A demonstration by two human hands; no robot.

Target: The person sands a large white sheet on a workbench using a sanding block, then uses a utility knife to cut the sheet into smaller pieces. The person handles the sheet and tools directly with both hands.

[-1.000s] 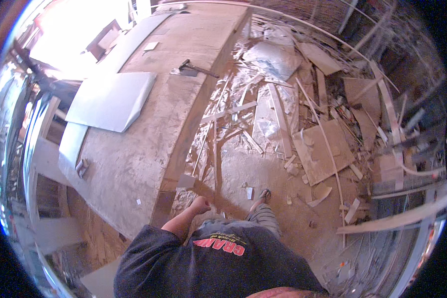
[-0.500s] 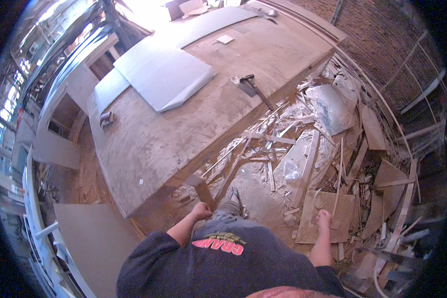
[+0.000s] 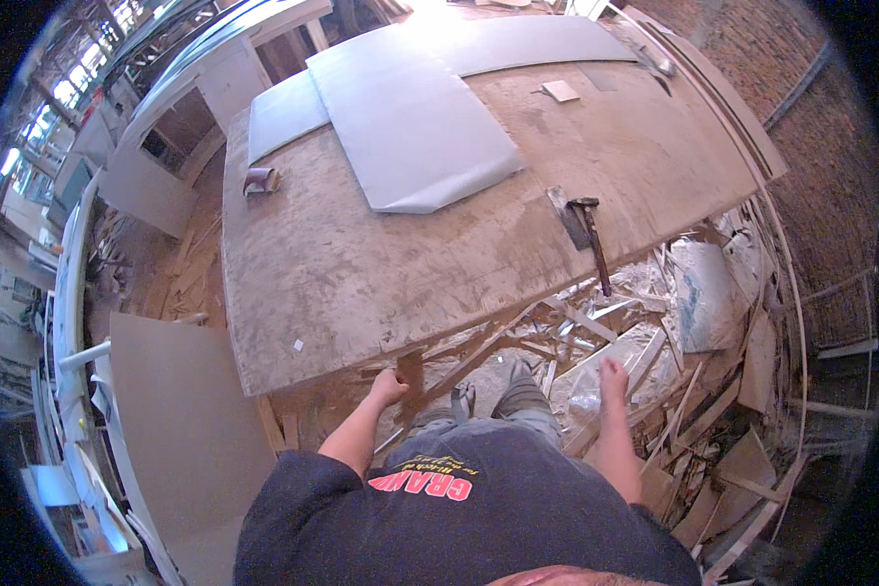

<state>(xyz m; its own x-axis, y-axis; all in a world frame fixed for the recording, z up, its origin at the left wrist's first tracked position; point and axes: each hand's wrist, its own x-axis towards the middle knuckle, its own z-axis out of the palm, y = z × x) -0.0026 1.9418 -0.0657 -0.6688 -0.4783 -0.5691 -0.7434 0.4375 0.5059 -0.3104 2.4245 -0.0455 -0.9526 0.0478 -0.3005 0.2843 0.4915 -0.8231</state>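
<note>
My left hand (image 3: pixel 390 385) hangs beside the near edge of a large wooden worktable (image 3: pixel 429 283), its fingers curled in with nothing showing in them. Over the scrap-strewn floor, my right hand (image 3: pixel 613 379) is held out to the right, fingers loosely closed and no object visible. Both hands are apart from the tabletop things. A hammer (image 3: pixel 593 239) with a dark head lies near the table's edge, its handle reaching past that edge. Beside it is a small dark flat piece (image 3: pixel 568 217). Pale sheets (image 3: pixel 415 127) with one curled corner cover the far part of the table.
On the table's left sits a brownish roll (image 3: pixel 262 180); a small square piece (image 3: pixel 560 91) lies farther back. Wood offcuts (image 3: pixel 698 420) litter the floor at right. A large board (image 3: pixel 176 420) leans at left. A brick wall (image 3: pixel 820 146) stands at right.
My view has shifted, and I stand closer to the table. The right hand has swung up and forward. The hammer and sheets lie as before on the table.
</note>
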